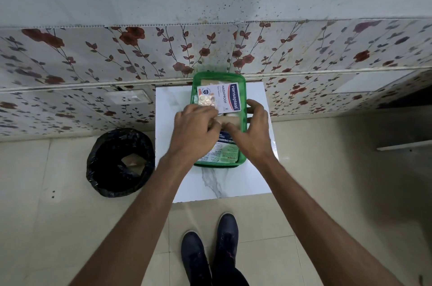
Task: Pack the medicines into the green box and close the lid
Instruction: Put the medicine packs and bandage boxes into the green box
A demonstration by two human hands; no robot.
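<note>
The green box (243, 89) stands open on a small white marble-look table (224, 182). Inside lie a white Hansaplast plaster pack (224, 96), a blister strip of round tablets (207, 101), a tan bandage roll (232, 121) and a printed dressing packet (224, 152). My left hand (196, 126) is over the box's left side, fingers curled at the tablet strip and the bandage roll. My right hand (251, 129) reaches over the right rim, thumb touching the roll, fingers spread. No lid is visible.
A bin lined with a black bag (120, 161) stands on the floor left of the table. A floral-tiled wall (93, 56) runs behind, with a white socket plate (128, 96). My dark shoes (210, 248) are below the table's front edge.
</note>
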